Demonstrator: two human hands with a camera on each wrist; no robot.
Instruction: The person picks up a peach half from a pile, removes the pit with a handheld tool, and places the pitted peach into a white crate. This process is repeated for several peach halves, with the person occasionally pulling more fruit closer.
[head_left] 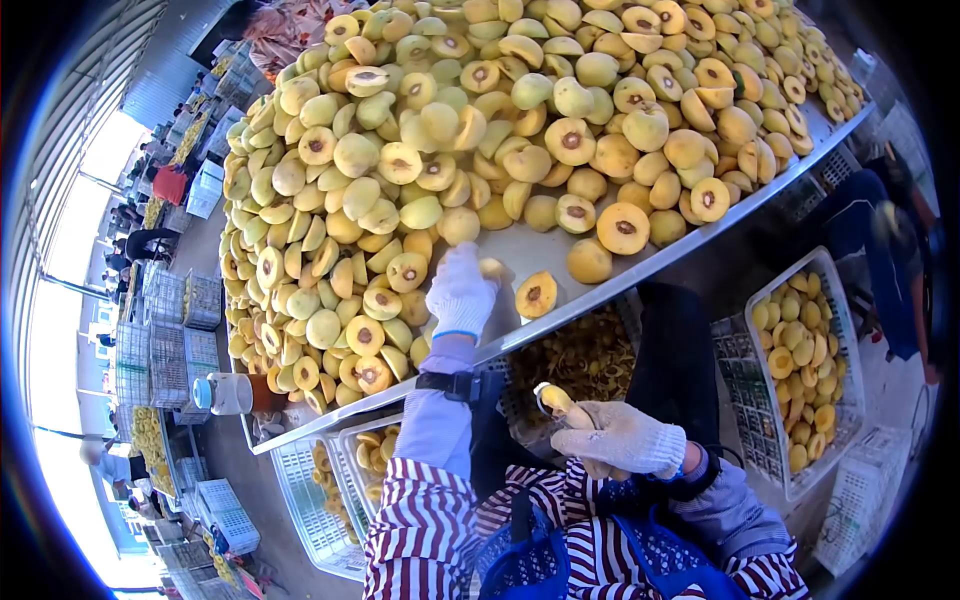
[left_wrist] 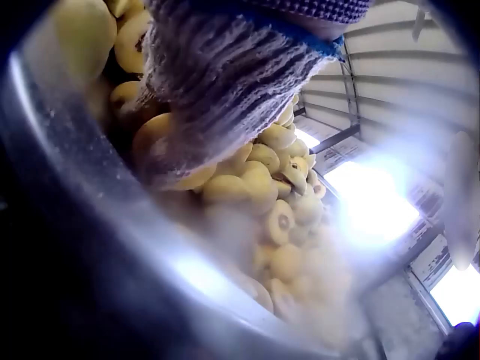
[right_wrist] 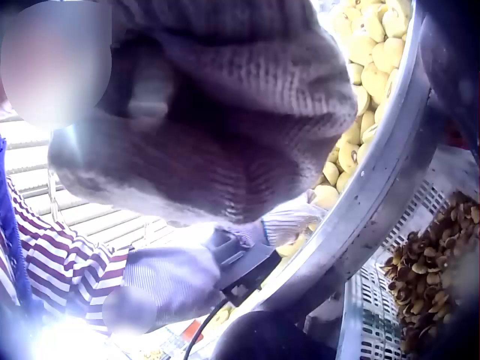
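My left hand [head_left: 463, 290], in a white knitted glove, reaches over the metal table's front edge into the heap of halved yellow peaches [head_left: 400, 160]. Its fingers curl around a peach half [left_wrist: 152, 133] in the left wrist view, partly hidden by the glove. A cut peach half [head_left: 536, 295] lies pit side up to its right. Below the table edge, my gloved right hand [head_left: 625, 440] grips a pitting tool [head_left: 556, 398] with a metal loop at its tip and a pale handle. In the right wrist view the glove hides most of that tool.
The metal table's raised rim [head_left: 600, 285] runs between me and the heap. Below it stands a crate of brown pits [head_left: 575, 365]. Crates of peach halves flank me, one at right [head_left: 850, 380], another at left [head_left: 300, 470]. A jug [head_left: 230, 393] is at the table's left corner.
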